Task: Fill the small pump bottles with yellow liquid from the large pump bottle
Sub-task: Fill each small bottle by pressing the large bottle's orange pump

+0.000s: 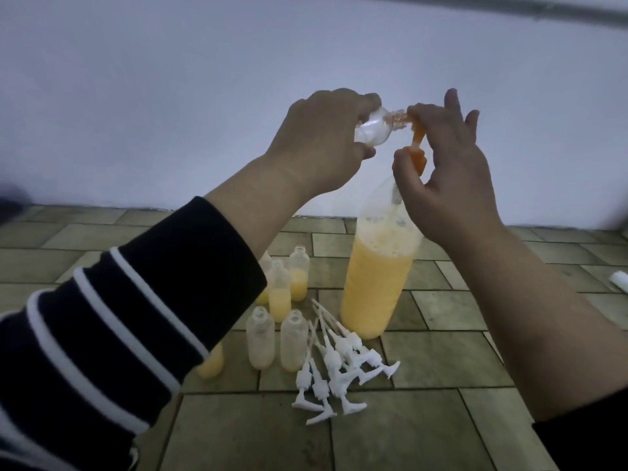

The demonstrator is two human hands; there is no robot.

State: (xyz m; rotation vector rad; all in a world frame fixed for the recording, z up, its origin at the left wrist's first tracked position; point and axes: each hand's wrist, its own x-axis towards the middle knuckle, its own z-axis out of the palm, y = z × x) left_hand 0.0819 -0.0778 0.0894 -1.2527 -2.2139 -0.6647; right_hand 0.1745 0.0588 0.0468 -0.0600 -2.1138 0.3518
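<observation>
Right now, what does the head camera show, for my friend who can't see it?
The left hand tilts a small clear bottle against the orange pump of a large bottle of yellow liquid, which the right hand grips.

A tiled floor [424, 433] carries everything. The big bottle [377, 283] of yellow liquid stands upright on it. Just left, small bottles [280, 294] stand clustered, some partly filled. White pumps [339, 365] lie heaped in front, touching one another.
</observation>
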